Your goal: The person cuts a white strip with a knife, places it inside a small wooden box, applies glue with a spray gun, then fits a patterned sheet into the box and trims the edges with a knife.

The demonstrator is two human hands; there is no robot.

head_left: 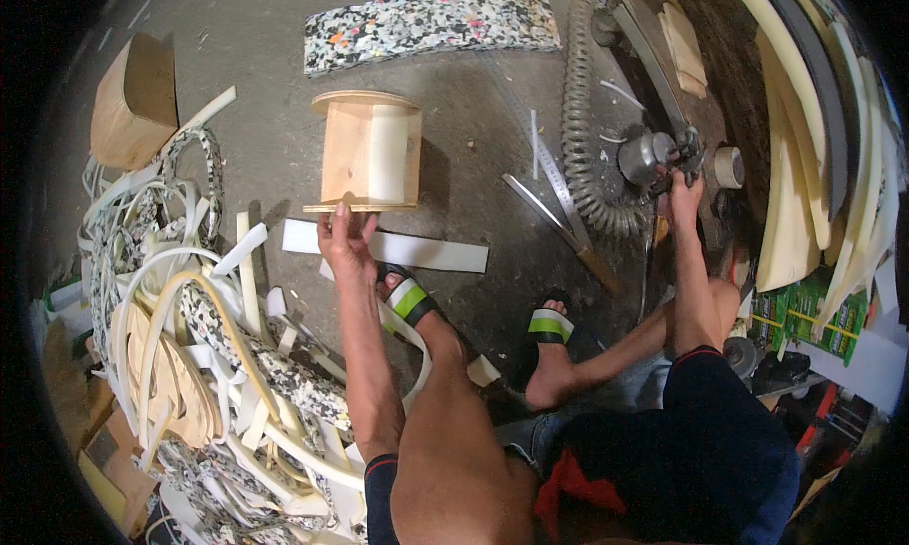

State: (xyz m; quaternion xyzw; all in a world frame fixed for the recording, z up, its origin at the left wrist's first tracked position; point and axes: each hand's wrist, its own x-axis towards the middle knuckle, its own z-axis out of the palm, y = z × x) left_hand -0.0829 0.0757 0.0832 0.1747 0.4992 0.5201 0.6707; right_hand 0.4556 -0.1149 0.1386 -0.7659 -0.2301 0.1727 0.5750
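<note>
A small plywood stool frame (347, 152), with flat boards at its near and far ends and a pale foam panel (390, 157) on its side, lies on the floor ahead. My left hand (347, 250) grips its near board, fingers at the edge. At the right, my right hand (684, 196) is closed around the handle of a spray gun (684, 152) with a round metal cup (646, 159). The gun is well apart from the frame. Just short of the frame lies a white foam strip (436, 254), partly behind my left hand.
A speckled foam slab (431, 34) lies beyond the frame. A coiled air hose (578, 119) runs down beside the gun. A knife (592, 261) and a steel ruler (559, 185) lie between my hands. Foam offcuts (237, 356) heap at left, near a plywood piece (133, 105).
</note>
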